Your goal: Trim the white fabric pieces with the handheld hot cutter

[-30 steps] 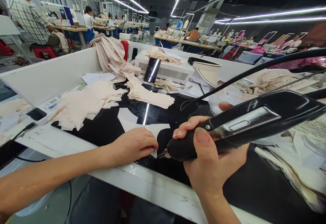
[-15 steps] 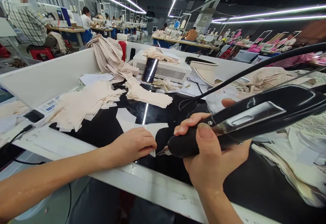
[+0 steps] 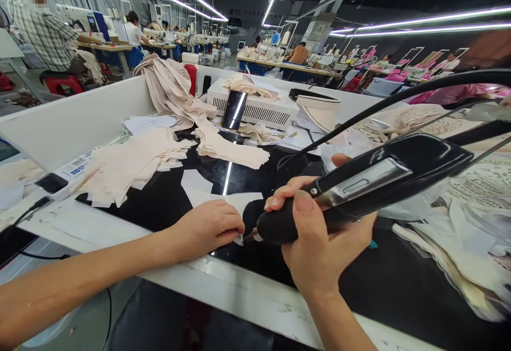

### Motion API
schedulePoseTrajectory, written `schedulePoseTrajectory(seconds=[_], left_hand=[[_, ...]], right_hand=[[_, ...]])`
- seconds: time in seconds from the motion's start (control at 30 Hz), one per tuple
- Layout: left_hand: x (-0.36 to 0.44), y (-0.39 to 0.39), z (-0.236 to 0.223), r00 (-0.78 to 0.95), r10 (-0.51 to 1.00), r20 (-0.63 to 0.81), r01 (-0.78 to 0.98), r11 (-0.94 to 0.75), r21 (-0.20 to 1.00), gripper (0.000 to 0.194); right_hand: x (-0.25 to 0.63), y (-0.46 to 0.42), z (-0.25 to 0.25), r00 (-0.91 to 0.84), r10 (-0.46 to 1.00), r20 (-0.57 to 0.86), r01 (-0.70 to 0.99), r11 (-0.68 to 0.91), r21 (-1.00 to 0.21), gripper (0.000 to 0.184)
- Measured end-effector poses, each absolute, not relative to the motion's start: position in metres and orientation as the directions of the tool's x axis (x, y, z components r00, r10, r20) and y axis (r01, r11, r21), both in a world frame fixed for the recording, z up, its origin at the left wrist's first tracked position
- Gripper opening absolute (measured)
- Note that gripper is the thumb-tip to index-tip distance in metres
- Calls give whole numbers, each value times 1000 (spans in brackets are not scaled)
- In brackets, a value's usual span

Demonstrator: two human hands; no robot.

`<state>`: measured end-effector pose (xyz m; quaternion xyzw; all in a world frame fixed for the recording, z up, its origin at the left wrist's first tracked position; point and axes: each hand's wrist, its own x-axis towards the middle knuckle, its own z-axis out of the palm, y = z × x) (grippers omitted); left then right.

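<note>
Head view: black glossy worktop point(image 3: 171, 202) is bounded by a white partition wall point(image 3: 80, 116) on the left and a white front edge point(image 3: 239, 292) near the person. Pile of beige fabric pieces point(image 3: 128, 164) is spread over the left of the worktop, with a second beige stack point(image 3: 231, 151) lying just behind the centre and long beige strips point(image 3: 167, 87) draped over the partition. White vented box point(image 3: 255, 108) is set at the back, a dark phone point(image 3: 234, 109) leaned upright against it. Lace and white scraps point(image 3: 459, 234) are heaped at the right. Black handheld cutting tool point(image 3: 359, 186) with a black cable point(image 3: 399, 100) is gripped in the right hand point(image 3: 323, 234), fingers wrapped round the handle, thumb on top; its metal tip point(image 3: 250, 235) is lowered to the edge of a white fabric piece point(image 3: 227, 202) at the front centre of the worktop. Left hand point(image 3: 207, 228) is laid flat, fingers curled loosely, pressing that white piece down just beside the tip. Other people are seated at tables point(image 3: 107, 47) far behind.
</note>
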<state>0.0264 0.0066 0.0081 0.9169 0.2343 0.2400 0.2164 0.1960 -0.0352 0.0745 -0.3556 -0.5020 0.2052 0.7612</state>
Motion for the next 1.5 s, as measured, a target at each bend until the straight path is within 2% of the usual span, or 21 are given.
schedulePoseTrajectory(seconds=[0.27, 0.53, 0.73, 0.83, 1.1, 1.37, 1.5], left_hand=[[27, 6, 9, 765, 527, 371, 302, -801, 517, 13], [27, 6, 8, 770, 532, 353, 318, -799, 510, 12], [20, 7, 11, 725, 550, 414, 283, -787, 548, 20], [13, 7, 13, 735, 519, 436, 264, -811, 521, 23], [-3, 5, 15, 818, 416, 397, 197, -851, 488, 26], [-10, 6, 26, 873, 354, 334, 157, -854, 495, 25], [-9, 7, 35, 885, 339, 319, 174, -876, 450, 24]], right_hand=[[197, -35, 75, 426, 669, 609, -5, 675, -738, 41], [196, -34, 74, 397, 677, 620, 22, 668, -744, 40], [197, -35, 76, 379, 674, 634, 11, 682, -731, 37], [198, -38, 76, 390, 681, 620, -11, 676, -737, 39], [202, -45, 77, 406, 697, 590, -41, 659, -751, 37], [220, -32, 84, 442, 656, 612, 6, 680, -733, 40], [226, -23, 84, 454, 629, 631, 40, 693, -720, 41]])
